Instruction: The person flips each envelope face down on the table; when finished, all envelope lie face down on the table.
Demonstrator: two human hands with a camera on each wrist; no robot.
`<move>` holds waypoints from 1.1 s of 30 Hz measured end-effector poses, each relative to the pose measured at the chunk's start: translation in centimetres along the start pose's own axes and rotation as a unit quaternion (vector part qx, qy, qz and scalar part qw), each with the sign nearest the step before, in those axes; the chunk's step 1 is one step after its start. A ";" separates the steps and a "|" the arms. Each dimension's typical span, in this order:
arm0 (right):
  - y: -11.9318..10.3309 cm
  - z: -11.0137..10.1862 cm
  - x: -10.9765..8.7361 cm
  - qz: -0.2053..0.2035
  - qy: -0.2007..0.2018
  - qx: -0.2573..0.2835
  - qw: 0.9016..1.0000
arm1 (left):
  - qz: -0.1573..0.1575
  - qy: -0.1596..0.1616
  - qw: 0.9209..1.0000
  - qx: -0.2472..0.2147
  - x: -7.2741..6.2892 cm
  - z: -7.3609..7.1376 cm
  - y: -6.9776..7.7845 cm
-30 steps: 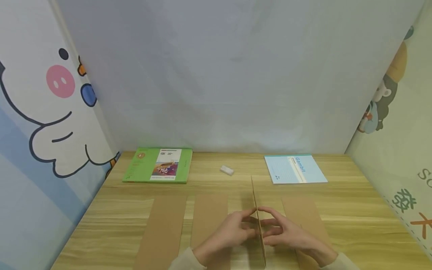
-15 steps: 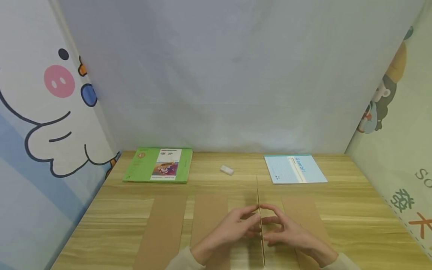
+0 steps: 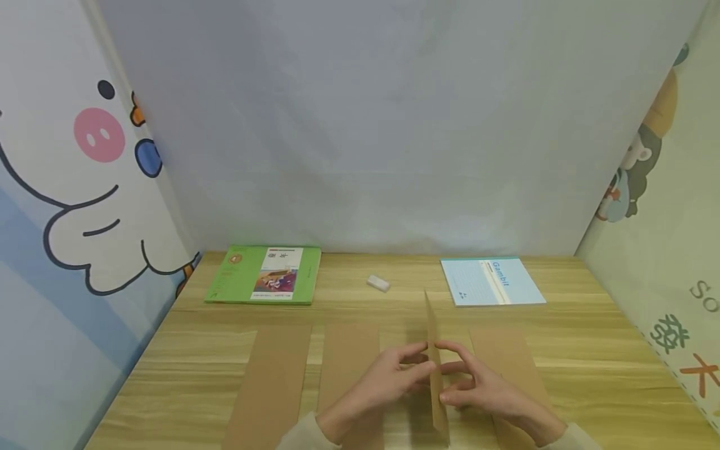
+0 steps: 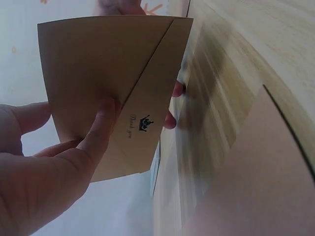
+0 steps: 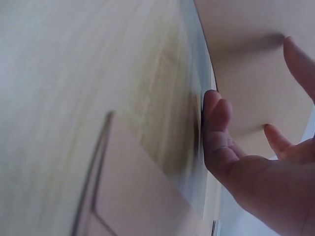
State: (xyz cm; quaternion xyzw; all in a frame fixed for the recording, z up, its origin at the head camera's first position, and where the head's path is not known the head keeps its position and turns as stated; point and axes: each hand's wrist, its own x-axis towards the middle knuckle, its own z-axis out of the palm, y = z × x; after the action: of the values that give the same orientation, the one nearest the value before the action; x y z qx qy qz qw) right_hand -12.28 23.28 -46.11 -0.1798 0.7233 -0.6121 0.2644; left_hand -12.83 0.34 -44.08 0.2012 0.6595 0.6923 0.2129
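Observation:
A brown kraft paper envelope [image 3: 437,403] stands on edge between my two hands, seen nearly edge-on in the head view. In the left wrist view its face shows a slanting flap line, a small dark crown and "Thank you" lettering [image 4: 142,123]. My left hand [image 3: 388,375] holds it from the left, thumb pressed to the printed face and a finger at its upper edge. From the other side my right hand [image 3: 484,384] grips it, two fingertips on the plain face [image 5: 256,73] and other fingers curled at the lower edge.
Two brown kraft pieces [image 3: 275,375] [image 3: 351,356] lie flat on the wooden table [image 3: 607,350] at left. More kraft pieces [image 3: 506,350] lie under my right forearm. Farther back are a green book [image 3: 236,278], a white eraser [image 3: 378,284] and a light blue notebook [image 3: 467,281].
The envelope has shifted slightly right and turned, so a sliver of its face shows now. My left hand has moved a little right with it; the flat kraft pieces have not moved.

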 end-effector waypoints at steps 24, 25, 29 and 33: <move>0.2 -0.9 -0.5 -0.011 0.036 -0.088 0.995 | 0.024 0.092 0.995 0.034 -0.4 -1.0 -0.7; 0.1 -0.9 -0.5 -0.015 0.037 -0.094 0.995 | 0.025 0.095 0.994 0.040 -0.4 -1.1 -0.7; 0.0 -0.9 -0.5 -0.020 0.047 -0.112 0.992 | 0.026 0.104 0.990 0.091 -0.6 -1.3 -0.8; 0.1 -1.1 -0.5 -0.013 0.054 -0.136 0.989 | 0.020 0.105 0.985 0.139 -0.6 -1.5 -1.1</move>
State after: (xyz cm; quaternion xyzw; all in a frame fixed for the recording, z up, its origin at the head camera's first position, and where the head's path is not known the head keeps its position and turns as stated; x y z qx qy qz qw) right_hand -12.52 24.51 -45.98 -0.1895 0.8107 -0.5204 0.1899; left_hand -13.18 -1.20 -45.23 0.1685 0.7637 0.6153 0.0985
